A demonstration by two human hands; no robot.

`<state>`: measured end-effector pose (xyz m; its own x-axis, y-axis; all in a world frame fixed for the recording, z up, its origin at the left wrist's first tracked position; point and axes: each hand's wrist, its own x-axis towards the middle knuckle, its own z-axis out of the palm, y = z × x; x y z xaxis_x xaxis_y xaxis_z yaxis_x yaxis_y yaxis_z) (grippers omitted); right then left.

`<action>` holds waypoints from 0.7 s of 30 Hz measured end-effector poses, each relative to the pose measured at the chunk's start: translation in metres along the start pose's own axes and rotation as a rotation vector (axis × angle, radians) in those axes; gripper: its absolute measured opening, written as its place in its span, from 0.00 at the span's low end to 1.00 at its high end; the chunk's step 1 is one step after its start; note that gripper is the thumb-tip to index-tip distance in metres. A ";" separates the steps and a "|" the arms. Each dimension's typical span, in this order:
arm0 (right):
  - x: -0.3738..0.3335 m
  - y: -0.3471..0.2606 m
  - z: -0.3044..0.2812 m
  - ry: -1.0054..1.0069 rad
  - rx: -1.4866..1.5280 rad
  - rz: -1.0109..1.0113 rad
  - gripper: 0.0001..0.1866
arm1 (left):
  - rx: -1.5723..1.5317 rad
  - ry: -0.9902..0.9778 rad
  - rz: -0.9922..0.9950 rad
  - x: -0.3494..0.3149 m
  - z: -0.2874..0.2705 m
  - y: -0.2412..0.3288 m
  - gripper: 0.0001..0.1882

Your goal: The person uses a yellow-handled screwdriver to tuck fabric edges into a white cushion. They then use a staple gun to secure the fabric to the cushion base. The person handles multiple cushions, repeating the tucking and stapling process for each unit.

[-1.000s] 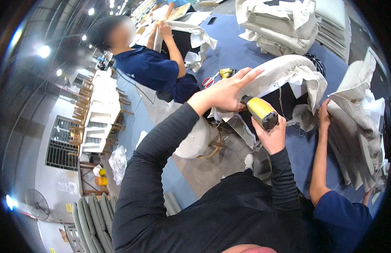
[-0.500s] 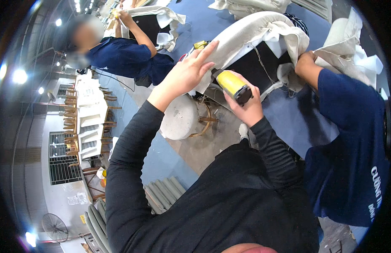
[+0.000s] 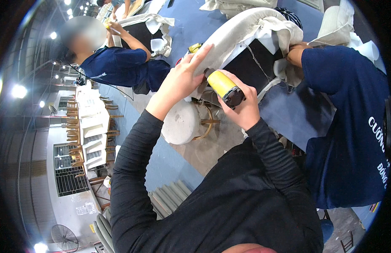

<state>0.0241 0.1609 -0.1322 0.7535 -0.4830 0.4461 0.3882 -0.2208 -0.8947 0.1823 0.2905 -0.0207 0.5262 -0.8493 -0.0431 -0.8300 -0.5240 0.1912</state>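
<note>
A yellow and black staple gun (image 3: 224, 87) is gripped in my right hand (image 3: 247, 110), its dark nose against the near edge of a beige fabric-covered chair piece (image 3: 239, 31). My left hand (image 3: 180, 80) lies on that same edge beside the nose, index finger stretched along the fabric and the others partly hidden. Inside the curved rim, the chair piece shows a black panel (image 3: 246, 63) with a loose cord across it. White padding and folded fabric bunch at its right end, where a co-worker's hand (image 3: 296, 52) rests.
The blue-topped table (image 3: 187, 25) carries more fabric-covered pieces. Below my hands stands a round pale stool (image 3: 180, 121). One co-worker (image 3: 347, 126) is close on my right, another (image 3: 115, 63) at the far left. Grey rolls (image 3: 168, 196) lie low on the left, with chairs (image 3: 90, 126) lined up beyond.
My right hand and the staple gun have shifted slightly left, bringing the nose closer to my left hand. The co-worker on the right leans further in over the table.
</note>
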 end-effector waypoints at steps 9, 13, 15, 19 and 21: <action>-0.002 0.010 -0.011 -0.049 0.014 0.034 0.28 | -0.061 0.079 0.199 0.001 0.005 -0.019 0.52; -0.055 0.082 -0.057 -0.178 -0.131 0.349 0.24 | -0.767 -0.132 -0.093 -0.023 -0.013 -0.054 0.41; -0.083 0.108 -0.082 -0.151 -0.434 0.333 0.27 | -1.230 -0.143 -0.365 -0.038 0.007 -0.067 0.34; -0.116 0.117 -0.111 -0.262 -0.488 0.539 0.28 | -1.184 -0.103 -0.379 -0.047 0.014 -0.056 0.33; -0.112 0.101 -0.107 -0.189 -0.226 0.667 0.27 | -1.096 -0.143 -0.330 -0.046 0.005 -0.059 0.33</action>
<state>-0.0783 0.1020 -0.2749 0.8782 -0.4259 -0.2177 -0.2892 -0.1103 -0.9509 0.2064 0.3597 -0.0351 0.6036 -0.7178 -0.3471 -0.0128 -0.4440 0.8959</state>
